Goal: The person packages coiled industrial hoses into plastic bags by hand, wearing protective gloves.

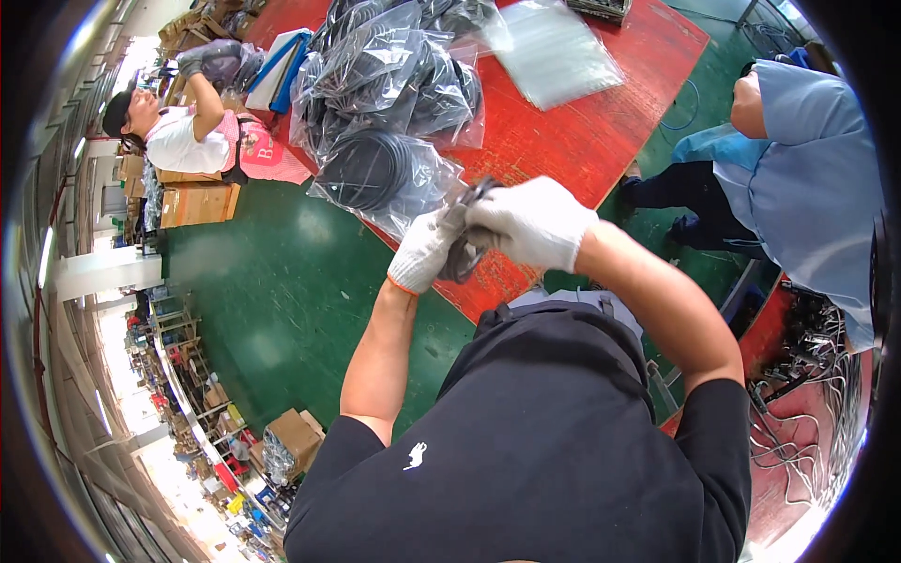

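Both my hands wear white knit gloves and meet over the near edge of the red table. My left hand (424,250) is closed around one side of a dark coiled cable (460,264). On its other side, my right hand (537,221) pinches the same coil, its fingers curled inward. Gloves cover part of the coil, so its ends cannot be made out. Just beyond my left hand lies a clear plastic bag (427,178) with a round black cable coil (368,171) inside. Behind it, more bagged black cables (394,89) are heaped.
Flat clear bags (554,54) lie on the red table (648,56), with blue and white folders (280,70) at its left. One person (202,131) stands at the far left, another (798,169) at the right. Loose cables (798,450) cover a surface at lower right. Cardboard boxes (199,205) stand left.
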Tool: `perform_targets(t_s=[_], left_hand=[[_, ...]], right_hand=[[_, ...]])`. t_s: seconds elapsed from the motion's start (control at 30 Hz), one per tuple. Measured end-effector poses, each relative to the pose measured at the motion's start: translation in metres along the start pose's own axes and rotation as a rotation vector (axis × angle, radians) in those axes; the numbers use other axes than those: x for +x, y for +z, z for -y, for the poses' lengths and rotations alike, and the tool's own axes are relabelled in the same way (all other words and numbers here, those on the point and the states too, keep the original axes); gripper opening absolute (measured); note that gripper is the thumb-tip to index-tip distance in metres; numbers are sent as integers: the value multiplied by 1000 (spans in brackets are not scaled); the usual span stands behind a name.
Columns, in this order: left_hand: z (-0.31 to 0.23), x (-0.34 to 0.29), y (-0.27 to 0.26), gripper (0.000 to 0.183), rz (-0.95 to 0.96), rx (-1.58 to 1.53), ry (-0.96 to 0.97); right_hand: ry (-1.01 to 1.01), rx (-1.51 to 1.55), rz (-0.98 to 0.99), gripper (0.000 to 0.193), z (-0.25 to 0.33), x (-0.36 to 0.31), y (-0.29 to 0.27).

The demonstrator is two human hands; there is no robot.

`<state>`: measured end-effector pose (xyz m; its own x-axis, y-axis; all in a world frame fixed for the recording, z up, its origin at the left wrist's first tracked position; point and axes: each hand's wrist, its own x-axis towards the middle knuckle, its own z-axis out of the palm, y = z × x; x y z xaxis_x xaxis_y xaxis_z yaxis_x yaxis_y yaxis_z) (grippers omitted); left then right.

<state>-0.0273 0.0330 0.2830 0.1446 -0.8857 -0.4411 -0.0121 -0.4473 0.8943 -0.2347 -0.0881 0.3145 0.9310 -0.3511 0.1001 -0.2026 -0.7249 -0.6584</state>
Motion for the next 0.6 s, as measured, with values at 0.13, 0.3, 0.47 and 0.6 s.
perform_targets(t_s=[0.13,0.3,0.47,0.6], left_hand=[[-26,-36,-4,44,78,-163,-129],[-25,-43,-10,23,218,-246,-201],[-14,-56,-16,24,227,-485,-222],[-31,-61,-11,34,258,-191,-231]], right_hand=[[-158,227,96,50,-15,47,-16],[-53,559,333,49,-60,41,-16],[226,795,244,56,-76,15,24],[250,904,67,59,-82,0,54]])
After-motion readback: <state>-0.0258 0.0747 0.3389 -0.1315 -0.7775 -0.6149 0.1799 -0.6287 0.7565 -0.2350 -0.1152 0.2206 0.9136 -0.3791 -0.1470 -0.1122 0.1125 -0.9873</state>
